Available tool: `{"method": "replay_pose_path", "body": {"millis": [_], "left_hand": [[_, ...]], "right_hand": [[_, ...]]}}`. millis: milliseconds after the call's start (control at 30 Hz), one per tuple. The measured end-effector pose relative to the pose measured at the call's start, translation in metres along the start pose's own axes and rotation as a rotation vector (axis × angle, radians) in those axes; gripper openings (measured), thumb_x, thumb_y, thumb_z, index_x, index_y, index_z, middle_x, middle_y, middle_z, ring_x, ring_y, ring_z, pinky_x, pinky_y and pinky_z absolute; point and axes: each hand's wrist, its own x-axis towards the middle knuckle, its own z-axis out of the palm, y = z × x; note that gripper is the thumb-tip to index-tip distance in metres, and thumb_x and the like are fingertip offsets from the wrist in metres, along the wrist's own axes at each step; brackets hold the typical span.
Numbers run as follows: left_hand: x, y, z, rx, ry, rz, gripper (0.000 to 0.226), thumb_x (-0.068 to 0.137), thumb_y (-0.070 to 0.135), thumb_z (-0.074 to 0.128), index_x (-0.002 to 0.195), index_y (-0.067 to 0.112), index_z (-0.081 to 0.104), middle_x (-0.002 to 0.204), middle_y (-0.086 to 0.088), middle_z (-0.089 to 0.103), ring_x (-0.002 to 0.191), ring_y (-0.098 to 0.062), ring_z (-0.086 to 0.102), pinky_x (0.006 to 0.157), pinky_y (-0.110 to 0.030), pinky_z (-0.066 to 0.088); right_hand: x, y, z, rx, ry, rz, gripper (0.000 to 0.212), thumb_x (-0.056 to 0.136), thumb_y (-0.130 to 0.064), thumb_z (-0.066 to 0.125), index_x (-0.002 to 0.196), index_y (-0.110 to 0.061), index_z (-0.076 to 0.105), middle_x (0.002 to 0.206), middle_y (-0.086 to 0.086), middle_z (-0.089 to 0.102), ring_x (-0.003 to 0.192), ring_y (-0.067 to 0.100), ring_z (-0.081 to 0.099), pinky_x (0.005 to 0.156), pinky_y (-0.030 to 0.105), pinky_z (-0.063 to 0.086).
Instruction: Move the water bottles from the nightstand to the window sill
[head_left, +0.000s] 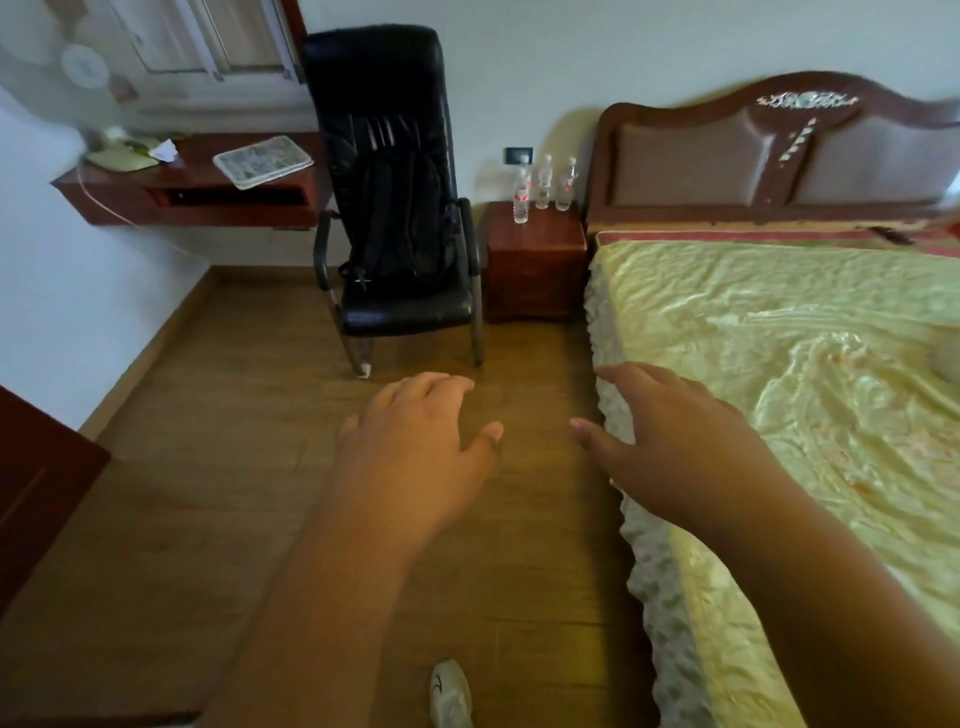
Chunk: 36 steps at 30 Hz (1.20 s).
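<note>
Nothing of the task looks done yet. All three water bottles (543, 188) stand upright on top of the nightstand (535, 260), which sits between the black chair (395, 208) and the bed (779, 338). Two bottles stand toward the back edge by the wall, and the one with the red label stands nearer the front left corner. They are close together, though whether they touch cannot be told at this distance.

Both hands are well apart from the bottles, held out over the wooden floor (208, 467). The left hand (415, 447) has its grip empty, fingers relaxed and loosely spread. The right hand (670, 436) is likewise empty, fingers extended, hanging over the near edge of the bed.

The window (208, 47) shows at the upper left, above a wall-mounted shelf (182, 202); its sill is partly blurred, and no bottle can be seen on it.

By this view, the whole job remains: reach the nightstand, take up the bottles, and carry them across to the sill.
</note>
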Motion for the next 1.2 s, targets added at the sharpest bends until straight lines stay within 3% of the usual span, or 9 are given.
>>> {"method": "replay_pose_path", "body": {"millis": [300, 567, 933, 1200], "left_hand": [[0.081, -0.052, -0.037, 0.004, -0.043, 0.105, 0.065, 0.093, 0.067, 0.043, 0.151, 0.042, 0.03, 0.158, 0.017, 0.032, 0.147, -0.01, 0.026, 0.116, -0.048, 0.03], [0.125, -0.073, -0.038, 0.008, -0.07, 0.135, 0.064, 0.093, 0.067, 0.042, 0.151, 0.043, 0.03, 0.158, 0.018, 0.032, 0.147, -0.01, 0.025, 0.116, -0.047, 0.03], [0.21, -0.058, -0.031, 0.077, -0.033, 0.073, 0.063, 0.092, 0.069, 0.042, 0.149, 0.043, 0.032, 0.155, 0.018, 0.036, 0.145, -0.009, 0.029, 0.113, -0.046, 0.032], [0.299, -0.005, -0.044, 0.078, 0.063, 0.029, 0.064, 0.091, 0.068, 0.041, 0.149, 0.041, 0.035, 0.152, 0.017, 0.04, 0.141, -0.011, 0.035, 0.111, -0.048, 0.039]], "right_hand": [[0.068, -0.061, 0.005, 0.028, 0.05, 0.08, 0.072, 0.09, -0.071, 0.041, 0.152, -0.037, 0.028, 0.157, -0.012, 0.035, 0.142, 0.017, 0.035, 0.113, 0.047, 0.035], [0.11, -0.073, 0.008, 0.028, 0.056, 0.113, 0.072, 0.089, -0.071, 0.04, 0.151, -0.037, 0.029, 0.157, -0.011, 0.035, 0.142, 0.02, 0.036, 0.112, 0.047, 0.035], [0.209, -0.037, 0.009, 0.074, 0.054, 0.059, 0.072, 0.088, -0.073, 0.041, 0.15, -0.039, 0.03, 0.155, -0.012, 0.037, 0.139, 0.019, 0.04, 0.11, 0.045, 0.036], [0.307, 0.012, -0.033, 0.066, 0.108, -0.032, 0.071, 0.088, -0.072, 0.044, 0.149, -0.04, 0.031, 0.154, -0.014, 0.039, 0.139, 0.018, 0.041, 0.109, 0.045, 0.036]]}}
